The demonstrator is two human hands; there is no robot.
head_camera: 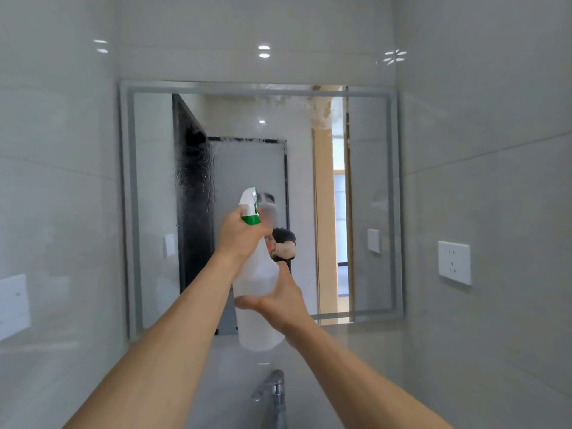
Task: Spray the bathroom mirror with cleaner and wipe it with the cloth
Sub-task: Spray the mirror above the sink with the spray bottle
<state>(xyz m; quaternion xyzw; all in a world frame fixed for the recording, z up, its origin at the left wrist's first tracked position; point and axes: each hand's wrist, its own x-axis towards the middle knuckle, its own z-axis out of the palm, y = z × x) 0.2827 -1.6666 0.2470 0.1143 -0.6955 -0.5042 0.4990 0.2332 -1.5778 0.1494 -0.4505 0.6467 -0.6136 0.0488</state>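
A translucent spray bottle (258, 323) with a white and green trigger head is held up in front of the wall mirror (368, 168). My left hand (240, 235) grips the bottle's neck at the trigger, nozzle pointing at the glass. My right hand (278, 300) cups the bottle's body from the right, fingers spread around it. Foamy droplets cover the mirror's top edge and its upper left, running down in streaks. No cloth is in view.
A chrome faucet (272, 390) stands just below the bottle at the bottom centre. A white power socket (454, 263) sits on the right tiled wall. A white switch plate (12, 305) is on the left wall.
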